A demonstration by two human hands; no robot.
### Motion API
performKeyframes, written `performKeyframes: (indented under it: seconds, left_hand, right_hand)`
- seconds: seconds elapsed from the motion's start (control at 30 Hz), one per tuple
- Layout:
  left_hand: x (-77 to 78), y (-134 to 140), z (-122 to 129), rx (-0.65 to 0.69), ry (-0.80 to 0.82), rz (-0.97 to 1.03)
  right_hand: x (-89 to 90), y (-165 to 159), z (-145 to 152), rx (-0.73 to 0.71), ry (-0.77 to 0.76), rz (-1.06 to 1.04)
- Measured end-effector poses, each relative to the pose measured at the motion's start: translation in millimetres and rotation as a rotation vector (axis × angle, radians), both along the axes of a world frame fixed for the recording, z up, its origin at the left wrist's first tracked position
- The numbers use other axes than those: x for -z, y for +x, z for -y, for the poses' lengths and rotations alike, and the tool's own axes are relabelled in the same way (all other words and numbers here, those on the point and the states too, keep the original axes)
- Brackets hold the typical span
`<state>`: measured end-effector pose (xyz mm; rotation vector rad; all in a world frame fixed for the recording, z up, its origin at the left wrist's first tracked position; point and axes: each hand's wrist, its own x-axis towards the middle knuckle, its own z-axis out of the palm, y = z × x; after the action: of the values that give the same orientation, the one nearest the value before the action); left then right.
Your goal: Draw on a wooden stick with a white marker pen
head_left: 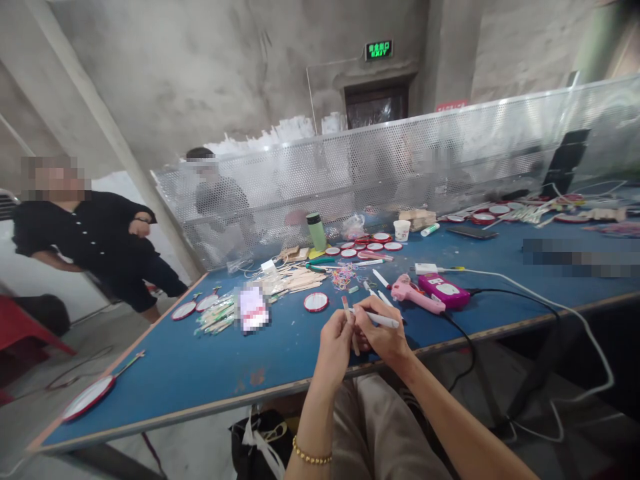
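Near the table's front edge, my left hand [335, 347] is closed around a flat wooden craft stick [345, 305] with a reddish upper end. Right beside it, my right hand [387, 341] grips a white marker pen [386, 321], its tip end pointing at the stick. The two hands touch or nearly touch, and some fingers are hidden. Just beyond them lies a round white disc with a red rim [317, 303]. A pink glue gun [417, 295] rests to the right, close to a magenta box [444, 291].
Bundled sticks [220, 313], a phone [253, 309] and loose wooden sticks [300, 280] lie on the left. Farther back stand a green bottle [316, 232] and a paper cup [401, 230]. A white cable [530, 288] crosses the right side. A person [95, 233] stands beyond the left edge.
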<state>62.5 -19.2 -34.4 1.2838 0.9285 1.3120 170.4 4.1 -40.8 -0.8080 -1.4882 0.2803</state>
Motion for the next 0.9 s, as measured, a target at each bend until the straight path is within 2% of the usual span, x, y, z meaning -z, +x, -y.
performKeyframes:
  seconds: [0.57,0.9]
  left_hand:
    - [-1.6,0.3,0.4,0.002,-0.007,0.007]
    - [4.3,-0.8,-2.6,0.011,-0.033,0.025]
  right_hand:
    - [2.2,0.4,-1.5,-0.014,-0.028,0.013]
    - [1.5,0.5,-1.1,0.003,0.017,-0.001]
